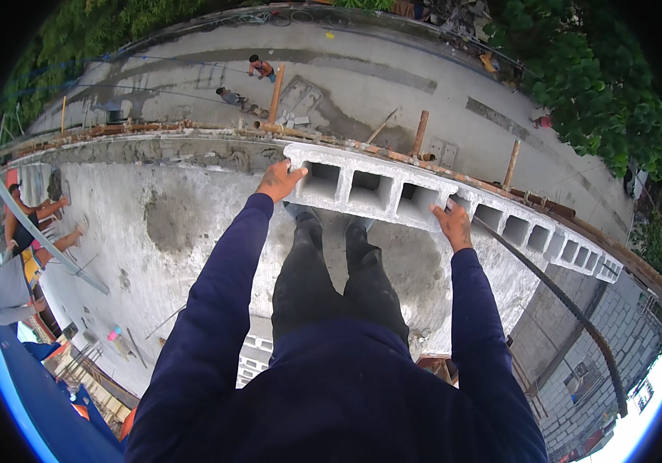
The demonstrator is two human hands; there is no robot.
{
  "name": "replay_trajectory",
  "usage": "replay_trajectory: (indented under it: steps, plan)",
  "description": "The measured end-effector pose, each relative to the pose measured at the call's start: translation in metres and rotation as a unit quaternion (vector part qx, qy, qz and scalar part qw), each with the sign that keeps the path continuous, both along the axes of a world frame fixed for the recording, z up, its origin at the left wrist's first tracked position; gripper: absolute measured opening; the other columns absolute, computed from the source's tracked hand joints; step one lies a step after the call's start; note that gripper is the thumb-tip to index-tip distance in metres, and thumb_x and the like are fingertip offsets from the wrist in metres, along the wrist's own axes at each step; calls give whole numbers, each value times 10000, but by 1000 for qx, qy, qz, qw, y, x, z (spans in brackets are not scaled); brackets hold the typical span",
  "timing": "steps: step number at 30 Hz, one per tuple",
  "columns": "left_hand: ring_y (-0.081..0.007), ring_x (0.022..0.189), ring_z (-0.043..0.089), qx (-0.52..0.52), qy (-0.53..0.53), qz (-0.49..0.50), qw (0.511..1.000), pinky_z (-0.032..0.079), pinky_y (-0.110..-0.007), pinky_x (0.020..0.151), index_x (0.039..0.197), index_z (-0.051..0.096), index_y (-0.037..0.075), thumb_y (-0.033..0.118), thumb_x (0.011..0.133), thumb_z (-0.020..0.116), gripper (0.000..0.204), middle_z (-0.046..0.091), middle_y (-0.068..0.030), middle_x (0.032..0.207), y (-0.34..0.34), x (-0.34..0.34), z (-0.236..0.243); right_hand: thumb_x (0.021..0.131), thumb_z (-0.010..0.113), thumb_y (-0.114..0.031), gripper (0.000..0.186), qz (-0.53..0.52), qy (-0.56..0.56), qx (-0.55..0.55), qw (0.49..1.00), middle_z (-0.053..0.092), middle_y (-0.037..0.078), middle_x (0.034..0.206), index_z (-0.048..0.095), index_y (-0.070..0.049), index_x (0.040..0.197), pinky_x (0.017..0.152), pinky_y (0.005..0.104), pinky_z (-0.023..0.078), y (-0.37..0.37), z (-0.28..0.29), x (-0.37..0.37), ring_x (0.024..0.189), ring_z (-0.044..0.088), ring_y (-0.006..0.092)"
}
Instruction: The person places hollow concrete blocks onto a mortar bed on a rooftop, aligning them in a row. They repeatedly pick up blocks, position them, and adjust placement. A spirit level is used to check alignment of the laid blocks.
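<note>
My left hand (281, 180) grips the left end of a grey hollow concrete block (343, 187), and my right hand (454, 225) grips its right end. The block lies across the wall top, its square cells visible. A row of similar blocks (545, 239) continues to the right, just beyond my right hand. To the left runs a strip of rough grey mortar (199, 151). A long ribbed steel bar (555, 290) slants down from near my right hand toward the lower right. My trousered legs and feet show below the block.
Rusty upright pipes (422, 134) and rails line the far edge. Beyond lie a paved street (385, 62), two people (261, 68) and trees. At the left, co-workers (3, 293) are beside a slanting metal bar (68, 255). A grey block wall (609, 363) stands at the lower right.
</note>
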State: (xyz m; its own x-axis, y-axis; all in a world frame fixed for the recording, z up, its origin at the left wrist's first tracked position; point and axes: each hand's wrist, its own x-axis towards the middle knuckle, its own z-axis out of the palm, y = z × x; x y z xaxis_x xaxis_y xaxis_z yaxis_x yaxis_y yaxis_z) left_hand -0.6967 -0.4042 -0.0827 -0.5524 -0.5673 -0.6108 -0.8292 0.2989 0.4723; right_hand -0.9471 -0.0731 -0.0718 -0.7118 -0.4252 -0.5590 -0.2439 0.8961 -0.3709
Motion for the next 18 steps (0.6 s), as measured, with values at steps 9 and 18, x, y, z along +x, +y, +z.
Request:
replay_trajectory:
  steps: [9, 18]
  plan:
    - [-377, 1130, 485, -5, 0, -28, 1000, 380, -365, 948, 1199, 434, -143, 518, 782, 565, 792, 486, -322, 1185, -3, 0, -8, 736, 655, -483, 721, -22, -11, -16, 1000, 579, 278, 1062, 519, 91, 1151, 876, 366, 448, 3, 0, 2, 1019, 571, 363]
    - [-376, 1121, 491, -3, -8, -25, 1000, 384, -384, 945, 1196, 454, -121, 525, 779, 567, 778, 501, -298, 1182, -4, 0, -5, 710, 658, -458, 690, -18, 5, -2, 1000, 589, 266, 1048, 537, 55, 1155, 870, 374, 450, -2, 6, 4, 1000, 582, 352]
